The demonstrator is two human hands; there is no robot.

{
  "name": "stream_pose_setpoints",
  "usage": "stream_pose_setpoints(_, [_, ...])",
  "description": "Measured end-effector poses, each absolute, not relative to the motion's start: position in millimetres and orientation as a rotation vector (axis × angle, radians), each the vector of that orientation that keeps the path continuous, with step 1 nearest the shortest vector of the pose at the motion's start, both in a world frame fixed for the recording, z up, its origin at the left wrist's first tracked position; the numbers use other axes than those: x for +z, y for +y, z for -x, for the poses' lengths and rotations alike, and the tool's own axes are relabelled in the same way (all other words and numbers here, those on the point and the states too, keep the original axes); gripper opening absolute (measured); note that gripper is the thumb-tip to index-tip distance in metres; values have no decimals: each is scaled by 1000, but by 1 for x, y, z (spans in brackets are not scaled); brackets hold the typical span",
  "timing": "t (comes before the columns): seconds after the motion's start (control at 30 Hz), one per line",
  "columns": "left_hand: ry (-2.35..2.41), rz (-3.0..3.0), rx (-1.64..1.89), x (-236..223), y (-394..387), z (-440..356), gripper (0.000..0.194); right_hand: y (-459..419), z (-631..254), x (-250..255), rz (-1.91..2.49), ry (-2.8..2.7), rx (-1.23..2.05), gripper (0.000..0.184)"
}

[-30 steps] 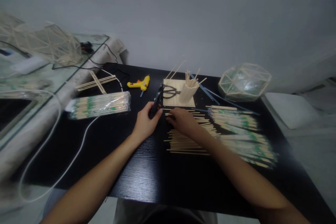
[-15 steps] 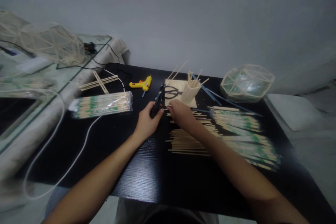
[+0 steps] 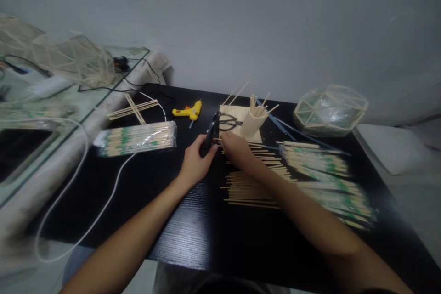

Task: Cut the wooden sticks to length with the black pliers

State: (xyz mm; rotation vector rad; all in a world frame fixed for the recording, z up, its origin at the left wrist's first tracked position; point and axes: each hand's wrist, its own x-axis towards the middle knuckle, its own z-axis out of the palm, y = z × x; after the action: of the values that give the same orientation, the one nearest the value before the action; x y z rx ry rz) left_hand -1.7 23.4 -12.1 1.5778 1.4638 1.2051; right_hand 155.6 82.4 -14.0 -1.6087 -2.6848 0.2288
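My left hand is closed around a black hand tool that stands up from the fist; its exact kind is too dim to make out. My right hand pinches a thin wooden stick, whose end reaches the black tool. Below my right forearm lie many loose wooden sticks, roughly side by side. Just beyond the hands, black-handled scissors rest on a pale wooden board. Also on the board is a wooden stick holder with several sticks standing in it.
A yellow glue gun and a wrapped stick pack lie left, near crossed sticks and a white cable. At right are more stick packs and a faceted stick-framed form. A glass-topped table adjoins.
My right hand has shifted slightly left, bringing the stick's end closer to the black tool. My left hand keeps its hold. The whole view has shifted a little.
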Motion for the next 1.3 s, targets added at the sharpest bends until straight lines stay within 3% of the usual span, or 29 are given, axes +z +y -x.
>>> stream_pose_setpoints(0.37, [1488, -1592, 1197, -10, 23, 3, 21, 66, -177, 4, 1584, -2491, 209, 25])
stream_pose_setpoints(0.5, [1500, -1578, 1181, -11, 23, 3, 22, 69, -239, 31, 1669, -2074, 159, 21])
stream_pose_setpoints(0.67, [1501, -1622, 1174, -15, 23, 3, 22, 79, -342, 65, 1971, -1565, -217, 20])
stream_pose_setpoints(0.83, [1504, -1656, 1159, -15, 21, 1, 22, 78, -396, 76, 2122, -1613, -204, 18])
stream_pose_setpoints(1.1, [1510, -1669, 1141, -16, 22, 2, 23, 88, -403, 66, 2126, -1627, -190, 5])
stream_pose_setpoints(1.3, [1511, -1662, 1140, -16, 22, 2, 21, 64, -337, 60, 1792, -1793, -245, 8])
